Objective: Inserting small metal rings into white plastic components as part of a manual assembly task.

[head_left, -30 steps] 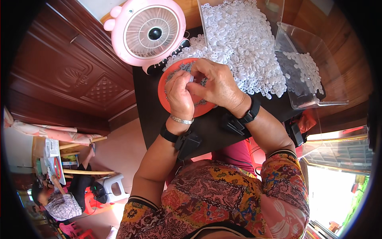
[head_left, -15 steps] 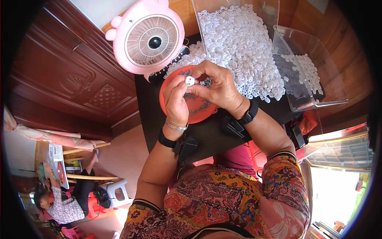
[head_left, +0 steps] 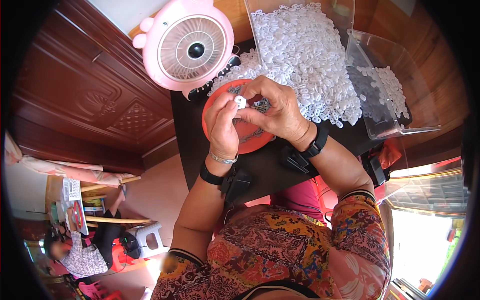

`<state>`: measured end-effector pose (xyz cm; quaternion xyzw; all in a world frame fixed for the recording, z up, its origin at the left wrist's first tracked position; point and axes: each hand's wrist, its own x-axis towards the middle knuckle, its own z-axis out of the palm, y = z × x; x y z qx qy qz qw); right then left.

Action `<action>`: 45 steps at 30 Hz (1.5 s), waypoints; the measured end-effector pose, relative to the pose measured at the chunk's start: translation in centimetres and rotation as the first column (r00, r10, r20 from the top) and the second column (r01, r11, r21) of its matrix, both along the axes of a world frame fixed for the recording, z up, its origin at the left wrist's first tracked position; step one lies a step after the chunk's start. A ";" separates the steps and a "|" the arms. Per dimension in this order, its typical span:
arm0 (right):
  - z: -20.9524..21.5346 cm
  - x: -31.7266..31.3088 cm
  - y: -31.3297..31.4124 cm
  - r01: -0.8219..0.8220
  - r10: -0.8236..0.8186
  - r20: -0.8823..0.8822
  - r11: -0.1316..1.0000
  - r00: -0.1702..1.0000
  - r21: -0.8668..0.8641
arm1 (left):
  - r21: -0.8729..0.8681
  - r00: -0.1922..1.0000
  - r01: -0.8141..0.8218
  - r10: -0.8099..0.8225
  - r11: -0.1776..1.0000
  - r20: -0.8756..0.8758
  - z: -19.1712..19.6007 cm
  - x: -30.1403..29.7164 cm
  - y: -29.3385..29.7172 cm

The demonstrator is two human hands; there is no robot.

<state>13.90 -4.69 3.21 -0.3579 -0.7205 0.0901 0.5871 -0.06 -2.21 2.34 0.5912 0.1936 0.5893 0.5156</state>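
Observation:
My left hand (head_left: 223, 126) and my right hand (head_left: 274, 111) meet above a round orange dish (head_left: 248, 139) on a black table (head_left: 265, 167). Both pinch one small white plastic piece (head_left: 240, 101) between thumbs and fingertips. Small dark metal parts (head_left: 260, 106) lie in the dish, partly hidden by my fingers. A big heap of white plastic pieces (head_left: 305, 55) spreads just beyond my hands. Black bands sit on both wrists.
A pink round desk fan (head_left: 187, 46) stands at the table's far left. A clear plastic box (head_left: 387, 90) with a few white pieces sits at the right. Dark wooden panelling (head_left: 95, 100) is at the left. Another person (head_left: 80, 255) sits low at the far left near a stool (head_left: 145, 237).
My hands have lifted slightly off the dish and turned the white piece so it shows between my fingertips. The view has shifted a little.

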 end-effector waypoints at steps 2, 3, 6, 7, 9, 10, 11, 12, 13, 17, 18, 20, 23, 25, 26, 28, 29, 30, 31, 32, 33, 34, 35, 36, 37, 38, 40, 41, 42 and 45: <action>0.2 -0.1 -0.1 -0.002 0.002 0.006 1.000 1.000 0.005 | 0.027 0.998 -0.055 0.056 0.998 -0.026 -0.1 -0.2 0.1; 0.4 -0.2 -0.2 -0.002 0.002 0.012 1.000 1.000 0.010 | 0.055 0.993 -0.108 0.111 0.993 -0.050 -0.2 -0.3 0.2; 0.8 -0.3 -0.5 -0.014 0.012 -0.046 0.999 0.999 -0.033 | 0.096 0.984 -0.151 0.159 0.984 -0.079 0.0 -0.4 0.5; 1.0 -0.3 -0.5 -0.014 0.012 -0.047 0.999 0.999 -0.034 | 0.096 0.984 -0.151 0.159 0.984 -0.080 0.0 -0.8 0.6; 1.3 -0.2 -0.4 -0.017 0.015 0.077 1.000 0.997 0.026 | 0.045 0.989 -0.006 0.013 0.999 -0.146 0.1 -1.6 0.9; 1.2 -0.2 -0.4 -0.016 0.014 0.076 1.000 0.997 0.026 | 0.045 0.989 -0.005 0.011 0.999 -0.148 0.1 -1.5 0.9; 1.1 -0.2 -0.3 -0.018 0.014 0.081 0.999 0.997 0.046 | 0.082 0.988 -0.030 0.042 0.996 -0.147 0.3 -1.4 1.0; 1.1 -0.2 -0.3 -0.019 0.014 0.085 0.998 0.996 0.066 | 0.120 0.987 -0.056 0.073 0.991 -0.145 0.4 -1.2 1.0; 1.0 -0.2 -0.3 -0.019 0.013 0.083 0.998 0.996 0.067 | 0.121 0.987 -0.056 0.073 0.991 -0.146 0.5 -1.1 0.8; 0.8 -0.1 -0.3 -0.017 0.016 0.046 0.999 0.999 0.042 | 0.099 0.993 -0.060 0.069 0.993 -0.093 0.6 -0.7 0.6; 0.7 -0.1 -0.3 -0.022 0.021 0.043 0.999 0.999 0.027 | 0.116 0.992 -0.060 0.072 0.991 -0.100 0.6 -0.7 0.6; 0.7 -0.2 -0.3 -0.023 0.022 0.034 0.999 0.999 0.040 | 0.108 0.993 -0.048 0.059 0.993 -0.101 0.6 -0.8 0.6; 0.6 -0.1 -0.3 -0.017 0.016 0.027 0.999 0.999 0.043 | 0.092 0.994 -0.033 0.042 0.995 -0.099 0.6 -0.6 0.5; 0.5 -0.1 -0.3 -0.013 0.012 0.027 0.999 1.000 0.033 | 0.085 0.994 -0.032 0.041 0.996 -0.098 0.6 -0.5 0.4; 0.5 -0.1 -0.3 -0.012 0.011 0.027 0.999 1.000 0.031 | 0.076 0.995 -0.042 0.049 0.996 -0.087 0.5 -0.5 0.3; 0.5 -0.2 -0.4 -0.010 0.009 0.028 1.000 1.000 0.029 | 0.068 0.996 -0.051 0.056 0.996 -0.074 0.1 -0.7 0.3; 0.6 -0.2 -0.4 -0.010 0.010 0.020 1.000 1.000 0.017 | 0.050 0.999 -0.001 0.004 0.999 -0.053 -0.1 -1.0 0.5; 0.7 -0.2 -0.4 -0.011 0.011 0.012 1.000 1.000 0.004 | 0.033 0.998 0.049 -0.048 0.998 -0.031 -0.3 -1.2 0.6; 0.8 -0.2 -0.4 -0.012 0.012 0.010 1.000 1.000 0.003 | 0.031 0.998 0.048 -0.047 0.998 -0.033 -0.4 -1.3 0.7; 0.8 -0.2 -0.5 -0.017 0.017 -0.001 1.000 1.000 -0.005 | 0.033 0.998 0.065 -0.064 0.997 -0.028 -0.5 -1.3 0.8; 0.7 -0.3 -0.6 -0.023 0.023 -0.013 1.000 1.000 -0.012 | 0.034 0.996 0.081 -0.080 0.996 -0.024 -0.6 -1.4 0.8; 0.7 -0.3 -0.6 -0.023 0.023 -0.013 1.000 1.000 -0.013 | 0.033 0.996 0.081 -0.081 0.996 -0.024 -0.6 -1.4 0.7; 0.7 -0.4 -0.6 -0.023 0.023 -0.012 1.000 1.000 -0.004 | 0.016 0.997 0.077 -0.077 0.997 -0.013 -0.5 -1.3 0.6; 0.6 -0.4 -0.5 -0.023 0.023 -0.011 1.000 1.000 0.006 | -0.001 0.997 0.073 -0.073 0.997 -0.003 -0.5 -1.3 0.6; 0.7 -0.5 -0.6 -0.023 0.023 -0.011 1.000 1.000 0.005 | -0.001 0.997 0.072 -0.072 0.997 -0.003 -0.6 -1.4 0.6; 0.8 -0.5 -0.7 -0.018 0.018 -0.016 1.000 1.000 -0.009 | 0.009 0.997 0.079 -0.079 0.997 0.004 -0.8 -1.4 0.7; 0.9 -0.6 -0.6 -0.013 0.013 -0.021 1.000 1.000 -0.024 | 0.019 0.996 0.084 -0.085 0.996 0.012 -0.9 -1.4 0.8; 0.8 -0.6 -0.4 0.001 -0.001 0.001 0.999 1.000 0.043 | 0.017 0.999 0.053 -0.053 0.998 0.006 -0.8 -1.2 0.7; 0.7 -0.6 -0.3 0.013 -0.015 0.022 0.994 1.000 0.110 | 0.016 1.000 0.022 -0.022 1.000 0.000 -0.8 -1.1 0.6; 0.9 -0.4 -0.4 0.020 -0.024 0.036 0.996 0.999 0.084 | 0.054 0.994 0.106 -0.105 0.993 -0.023 -0.3 -1.3 0.9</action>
